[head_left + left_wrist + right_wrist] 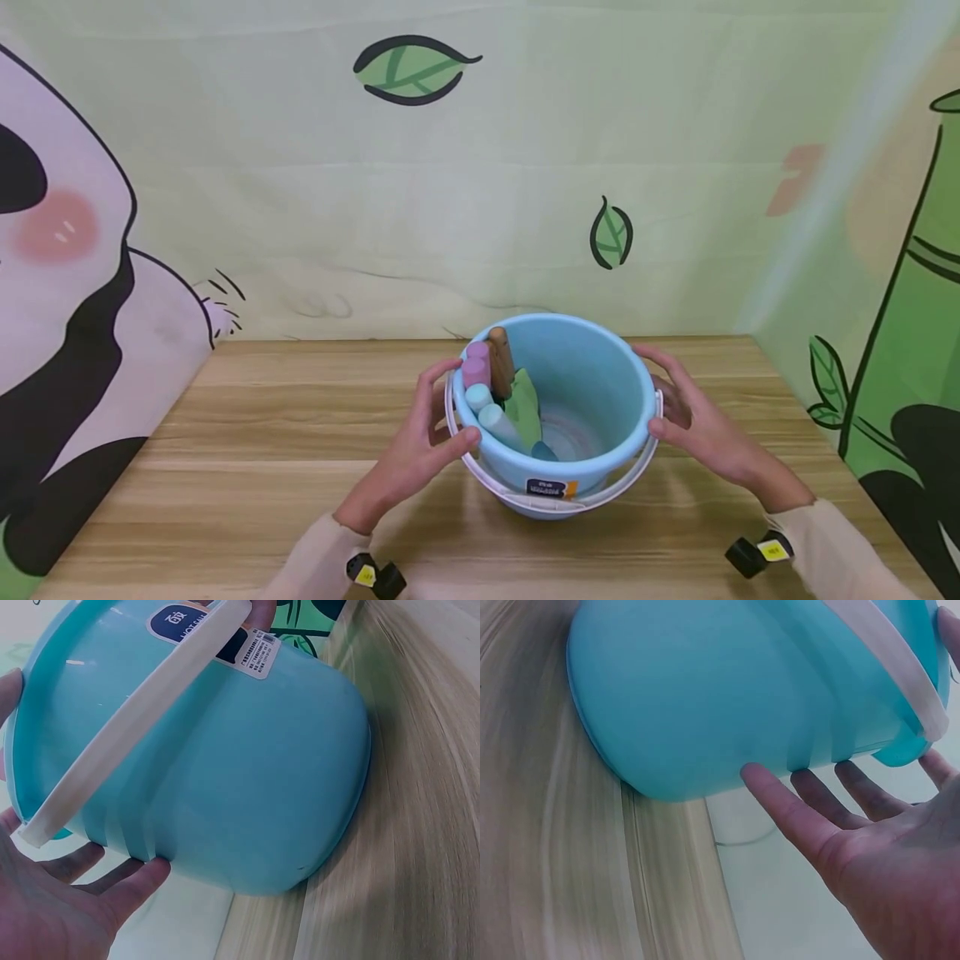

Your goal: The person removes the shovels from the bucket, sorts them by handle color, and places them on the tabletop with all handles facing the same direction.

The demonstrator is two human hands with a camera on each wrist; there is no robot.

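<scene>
A light blue bucket with a white handle stands on the wooden table, its handle hanging down at the front. My left hand holds the bucket's left side, thumb at the rim and fingers against the outer wall. On the opposite side my right hand holds it, fingers spread along the wall in the right wrist view. Inside, along the left wall, are purple cylinders, pale blue cylinders, a brown wooden-looking piece and a green piece. A darker blue bit shows low down.
The wood-grain table extends to both sides of the bucket. Behind it hangs a pale green backdrop printed with leaves and a panda. A label is on the bucket's front.
</scene>
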